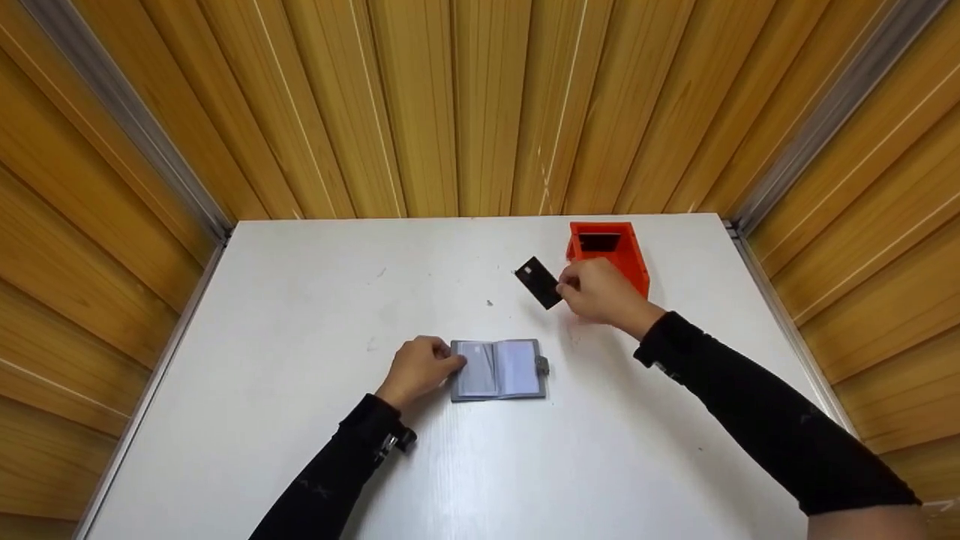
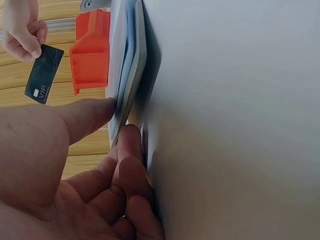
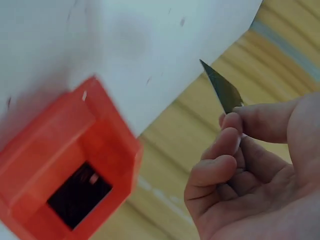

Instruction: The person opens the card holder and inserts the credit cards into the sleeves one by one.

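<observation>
A black card [image 1: 538, 283] with a chip is pinched at one end between thumb and fingers of my right hand [image 1: 600, 296]. It is held up off the table, and "VIP" can be read on the card [image 2: 44, 74] in the left wrist view. An open grey card holder [image 1: 517, 369] with clear sleeves lies on the table. My left hand [image 1: 421, 369] grips its left edge, thumb on top and fingers beneath, as the left wrist view shows. Beside my right hand stands a red bin [image 1: 634, 255]; another dark card [image 3: 80, 195] lies inside it.
The white table [image 1: 300, 300] is bounded at the back and sides by wood-look panels [image 1: 420, 112]. Grey metal rails [image 1: 165, 277] run along its side edges. A snap strap [image 1: 542, 365] sticks out at the card holder's right.
</observation>
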`<state>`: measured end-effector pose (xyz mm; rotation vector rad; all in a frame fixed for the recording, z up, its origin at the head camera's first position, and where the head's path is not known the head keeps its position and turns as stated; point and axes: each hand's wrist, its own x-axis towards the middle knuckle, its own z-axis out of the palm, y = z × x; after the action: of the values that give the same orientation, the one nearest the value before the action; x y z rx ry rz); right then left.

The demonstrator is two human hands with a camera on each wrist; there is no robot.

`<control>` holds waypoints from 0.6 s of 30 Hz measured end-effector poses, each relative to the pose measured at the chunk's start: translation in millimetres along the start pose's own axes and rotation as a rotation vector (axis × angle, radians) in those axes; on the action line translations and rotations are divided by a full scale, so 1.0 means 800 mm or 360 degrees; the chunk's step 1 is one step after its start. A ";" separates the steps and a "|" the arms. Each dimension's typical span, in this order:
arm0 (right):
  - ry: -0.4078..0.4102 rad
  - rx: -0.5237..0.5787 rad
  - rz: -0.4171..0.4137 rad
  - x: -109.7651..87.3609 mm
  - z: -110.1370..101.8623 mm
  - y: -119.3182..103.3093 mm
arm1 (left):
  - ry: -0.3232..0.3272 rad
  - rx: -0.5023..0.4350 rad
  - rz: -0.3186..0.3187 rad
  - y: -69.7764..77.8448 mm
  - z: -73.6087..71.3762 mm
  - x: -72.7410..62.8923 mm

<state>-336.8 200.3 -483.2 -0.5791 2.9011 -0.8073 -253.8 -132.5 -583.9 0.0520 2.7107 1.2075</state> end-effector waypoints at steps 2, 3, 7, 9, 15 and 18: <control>-0.0044 0.0012 -0.0013 -0.006 0.011 -0.010 | -0.0001 -0.0001 0.0004 -0.001 0.000 -0.001; -0.0068 0.0019 -0.0010 -0.009 0.016 -0.015 | 0.0001 0.0001 0.0003 -0.001 0.001 -0.001; -0.0168 0.0039 0.0017 -0.018 0.034 -0.030 | 0.0017 0.0012 -0.0002 -0.001 0.000 -0.001; -0.0216 0.0030 0.0030 -0.022 0.042 -0.036 | 0.0024 0.0016 -0.0007 -0.001 0.000 -0.001; -0.0292 -0.0060 0.0073 -0.035 0.064 -0.047 | 0.0026 0.0021 -0.0005 0.000 0.000 0.000; -0.0322 -0.0086 0.0118 -0.039 0.073 -0.050 | 0.0020 0.0027 -0.0012 0.001 -0.001 -0.001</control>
<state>-284.5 152.6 -513.6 -0.5216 2.7482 -0.6234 -253.4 -132.6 -583.3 0.0368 2.7295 1.1873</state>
